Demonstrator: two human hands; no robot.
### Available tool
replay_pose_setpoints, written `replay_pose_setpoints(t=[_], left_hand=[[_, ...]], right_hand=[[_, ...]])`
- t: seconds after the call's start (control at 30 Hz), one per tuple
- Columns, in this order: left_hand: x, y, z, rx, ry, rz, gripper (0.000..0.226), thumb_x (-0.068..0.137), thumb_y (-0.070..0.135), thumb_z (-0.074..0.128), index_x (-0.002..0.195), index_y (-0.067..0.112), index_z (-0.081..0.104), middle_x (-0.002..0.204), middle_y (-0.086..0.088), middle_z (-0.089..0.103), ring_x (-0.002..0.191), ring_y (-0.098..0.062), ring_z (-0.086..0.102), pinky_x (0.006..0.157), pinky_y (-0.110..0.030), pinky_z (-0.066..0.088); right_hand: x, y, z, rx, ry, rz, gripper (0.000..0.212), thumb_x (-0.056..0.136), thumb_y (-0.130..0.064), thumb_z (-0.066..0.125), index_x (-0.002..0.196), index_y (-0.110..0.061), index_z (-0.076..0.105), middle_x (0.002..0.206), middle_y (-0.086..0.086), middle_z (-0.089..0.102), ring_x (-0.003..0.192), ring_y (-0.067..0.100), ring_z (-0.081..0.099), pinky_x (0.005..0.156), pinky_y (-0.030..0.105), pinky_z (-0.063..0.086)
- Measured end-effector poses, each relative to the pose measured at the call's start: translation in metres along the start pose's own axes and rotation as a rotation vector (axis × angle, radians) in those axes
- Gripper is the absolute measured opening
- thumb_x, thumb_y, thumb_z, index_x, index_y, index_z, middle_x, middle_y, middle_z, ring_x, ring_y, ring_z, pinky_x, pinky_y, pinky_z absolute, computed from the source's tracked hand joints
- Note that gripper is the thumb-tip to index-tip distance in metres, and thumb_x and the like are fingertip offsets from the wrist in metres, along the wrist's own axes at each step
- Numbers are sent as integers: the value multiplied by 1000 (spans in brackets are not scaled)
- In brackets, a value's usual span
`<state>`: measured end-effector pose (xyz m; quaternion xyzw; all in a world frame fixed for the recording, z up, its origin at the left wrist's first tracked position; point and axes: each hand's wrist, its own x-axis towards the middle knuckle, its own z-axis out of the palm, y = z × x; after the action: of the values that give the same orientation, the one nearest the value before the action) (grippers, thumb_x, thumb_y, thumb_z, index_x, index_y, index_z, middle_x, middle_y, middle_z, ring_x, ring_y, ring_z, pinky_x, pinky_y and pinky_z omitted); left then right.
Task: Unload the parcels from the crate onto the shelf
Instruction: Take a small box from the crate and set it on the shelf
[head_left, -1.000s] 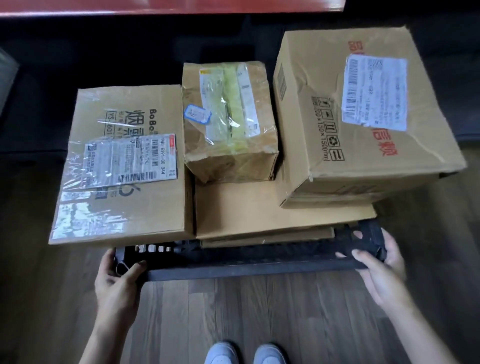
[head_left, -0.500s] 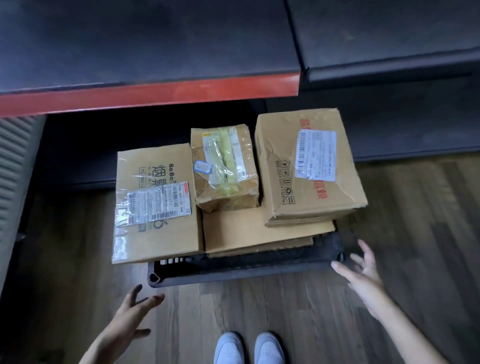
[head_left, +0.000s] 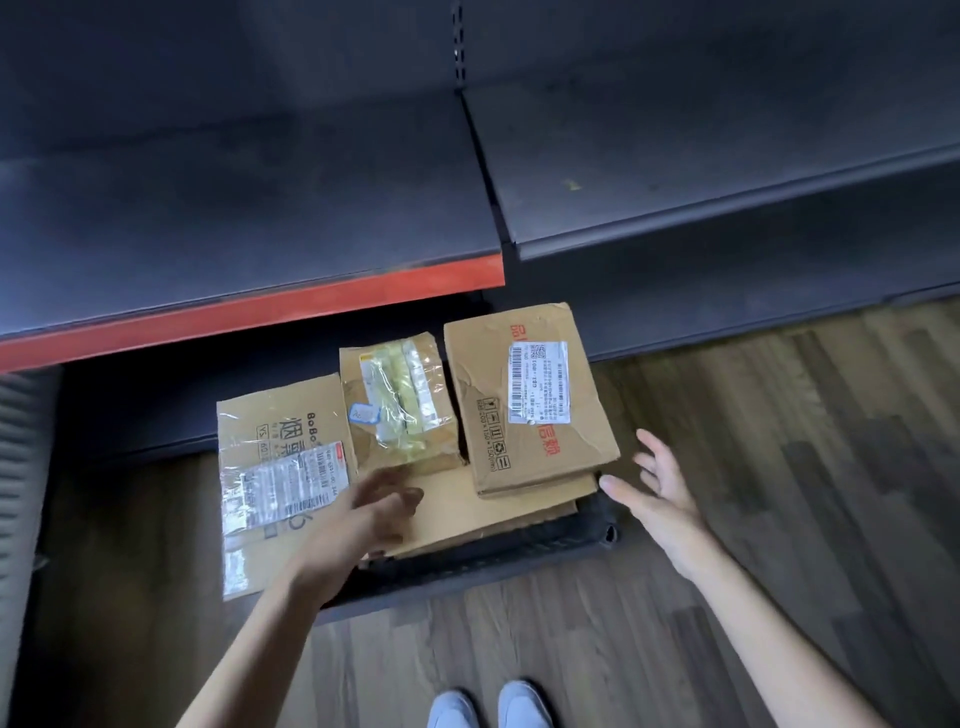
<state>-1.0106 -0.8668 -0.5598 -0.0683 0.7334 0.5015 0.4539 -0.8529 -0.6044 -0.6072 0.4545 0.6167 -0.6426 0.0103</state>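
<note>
Head view: one black crate stands on the wood-grain floor in front of a dark shelf with a red front edge, and four cardboard parcels are counted on it. The left parcel, carrying a taped barcode label, overhangs the crate's left side; the small parcel wrapped in clear and yellow tape sits at the back centre; the right parcel, bearing a white shipping label and red print, lies on top of a flat parcel that forms the lower layer. Two hands are visible. The left hand reaches over the flat parcel just in front of the small one, blurred, fingers extended and loosely apart, holding nothing. The right hand hovers just beside the right parcel's near corner, fingers spread and straight, gripping nothing. Two light shoes appear at the bottom edge. Compared with half a second before, both hands have risen from beside the crate toward the parcels, and more of the shelf is in view; the four parcels lie as they did.
</note>
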Motion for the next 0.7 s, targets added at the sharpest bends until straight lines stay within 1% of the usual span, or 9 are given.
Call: replay_pose_setpoints(t=[0.13,0.27,0.37,0.43,0.47,0.5,0.57,0.63,0.7], left_hand=[[30,35,28,29,22,115,31,92,11,54,121,24,49,120,-3,61,99,-10,59,91,-41,47],[46,34,59,6,68,126,57,89,16,61,138,26,36,126,1,45,107,-19,55,90,-43,47],[53,21,80,-92,43,140,68,87,10,62,142,32,27,119,9,47,91,-7,57,67,-24,48],[57,11,92,-163,37,148,78,85,8,65,143,37,21,113,21,51,95,-3,57,56,-15,49],[58,7,96,-186,38,143,83,84,9,67,142,42,18,114,26,50,99,-4,57,55,-18,50],[59,5,98,-202,39,136,86,82,11,69,141,46,16,117,28,50,103,-6,57,56,-24,48],[62,1,101,-227,38,143,86,82,8,68,139,49,18,126,21,50,105,-9,57,60,-28,47],[64,-3,101,-232,41,186,85,82,-1,65,142,40,21,133,9,49,107,-12,57,63,-21,54],[62,-4,100,-246,25,226,89,81,-8,63,143,38,20,137,3,49,115,-18,55,76,-20,56]], right_hand=[[15,-8,15,-1,-8,-27,78,76,-13,74,137,-38,32,148,7,31,128,12,32,101,29,27],[31,-6,24,14,37,-62,81,73,-17,76,136,-41,31,143,-4,34,125,5,29,100,28,25],[41,-4,28,39,60,-67,81,71,-17,78,134,-42,33,125,-19,37,122,1,28,98,27,25],[47,-3,31,36,70,-58,82,69,-17,78,133,-41,34,110,-31,40,115,-3,37,94,24,29],[49,-3,32,27,67,-55,84,69,-16,79,135,-39,33,105,-34,41,109,-8,43,91,21,31],[50,-4,35,14,57,-53,85,68,-15,79,137,-36,32,103,-33,44,104,-10,47,89,20,34],[52,-4,39,-24,39,-58,86,67,-12,79,138,-29,33,109,-22,54,105,2,53,92,25,40],[51,-2,41,-63,54,-78,84,66,-13,80,137,-25,38,117,-12,59,109,10,55,95,28,42],[45,-2,42,-64,65,-89,83,65,-15,81,136,-27,40,116,-14,61,107,6,56,89,23,44]])
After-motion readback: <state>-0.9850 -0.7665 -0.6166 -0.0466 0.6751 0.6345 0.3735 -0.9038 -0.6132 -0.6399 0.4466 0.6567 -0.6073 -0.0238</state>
